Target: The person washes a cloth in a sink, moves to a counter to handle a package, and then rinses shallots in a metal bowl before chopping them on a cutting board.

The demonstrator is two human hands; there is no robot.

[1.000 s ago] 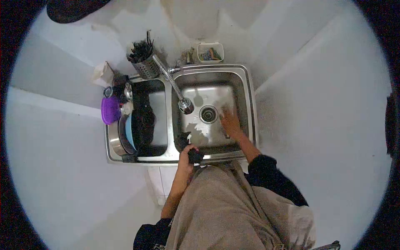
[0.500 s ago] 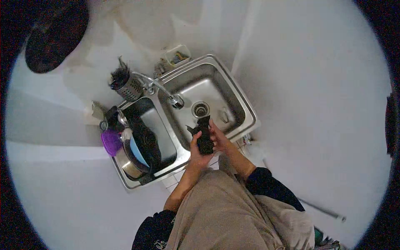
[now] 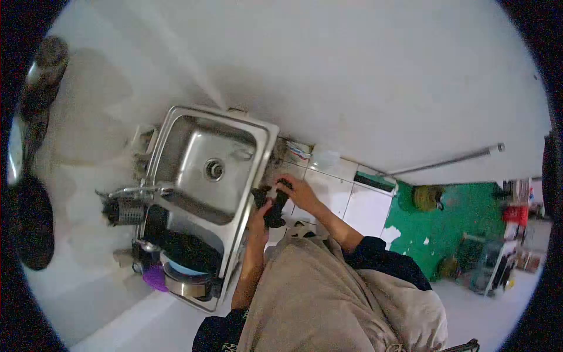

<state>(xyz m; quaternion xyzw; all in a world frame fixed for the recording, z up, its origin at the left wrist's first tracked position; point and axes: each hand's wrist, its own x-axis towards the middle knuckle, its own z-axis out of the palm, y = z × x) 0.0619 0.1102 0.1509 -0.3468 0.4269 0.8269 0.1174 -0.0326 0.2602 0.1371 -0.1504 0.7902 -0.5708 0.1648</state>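
Note:
A black, crumpled item (image 3: 274, 217), perhaps cloth, is held between both hands in front of the body, just beyond the sink's edge. My left hand (image 3: 259, 218) grips its near left side. The fingers of my right hand (image 3: 292, 190) are curled round its upper right part. To the left of the hands is a steel double sink (image 3: 234, 232). Its larger basin shows a round drain (image 3: 214, 169), and a faucet (image 3: 132, 190) reaches over the divider.
Dishes with a steel pot (image 3: 186, 288), a blue bowl (image 3: 185, 265) and a purple item (image 3: 154, 278) fill the smaller basin's side. A perforated utensil holder (image 3: 128, 212) stands by the faucet. White tiles (image 3: 328, 190), green floor (image 3: 463, 205) and a rack (image 3: 489, 267) are at right.
The view has turned to the right, so the floor and rack now show. Both hands have moved with the black item from over the large basin to outside the sink's edge.

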